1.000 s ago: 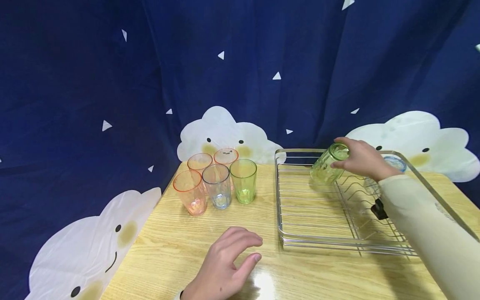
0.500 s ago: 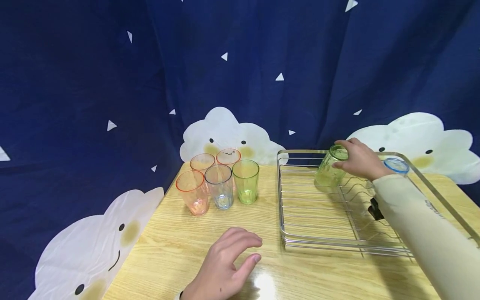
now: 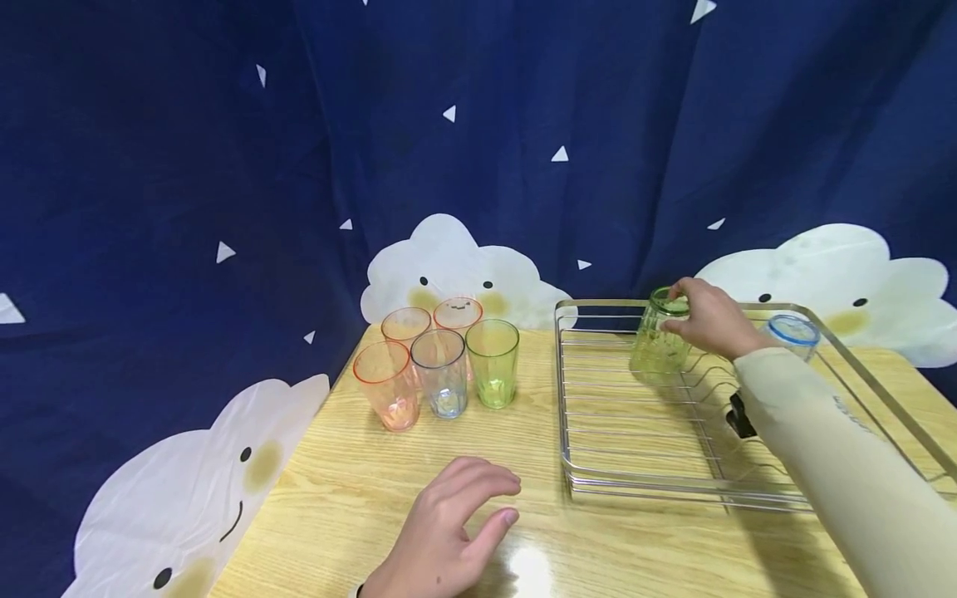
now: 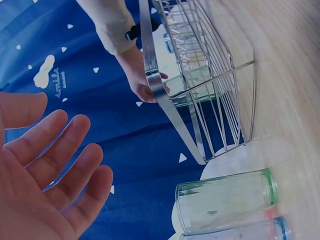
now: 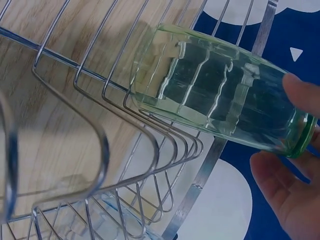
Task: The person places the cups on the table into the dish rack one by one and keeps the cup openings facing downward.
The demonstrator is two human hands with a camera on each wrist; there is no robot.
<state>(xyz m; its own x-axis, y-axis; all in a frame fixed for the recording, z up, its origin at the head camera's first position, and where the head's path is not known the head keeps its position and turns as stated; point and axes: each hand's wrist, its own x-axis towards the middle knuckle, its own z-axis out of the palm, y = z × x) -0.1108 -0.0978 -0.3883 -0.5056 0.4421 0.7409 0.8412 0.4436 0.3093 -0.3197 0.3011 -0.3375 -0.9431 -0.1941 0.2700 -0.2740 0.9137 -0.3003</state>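
Note:
My right hand (image 3: 714,320) grips a clear green glass (image 3: 656,349) by its base. The glass is turned upside down, mouth toward the wires at the back of the metal dish rack (image 3: 566,407). In the right wrist view, fingertips and thumb sit around the thick green base, and the glass's rim is right at the wires. My left hand (image 3: 452,527) hovers over the table in front of the rack, fingers relaxed and holding nothing. Beyond it stand a green glass (image 3: 493,365), a blue glass (image 3: 441,378) and several orange-red glasses (image 3: 389,390), all upright.
A blue-rimmed glass (image 3: 794,332) sits upside down at the rack's back right, partly behind the right arm. A black clip (image 3: 740,415) is on the rack's wires. Wood-grain tabletop (image 3: 314,515) lies in front, and a dark blue curtain (image 3: 486,83) hangs behind.
The green glass in my right hand has gone from tilted to nearly upright, mouth down, in the rack. My left hand has barely moved. The head view has shifted slightly.

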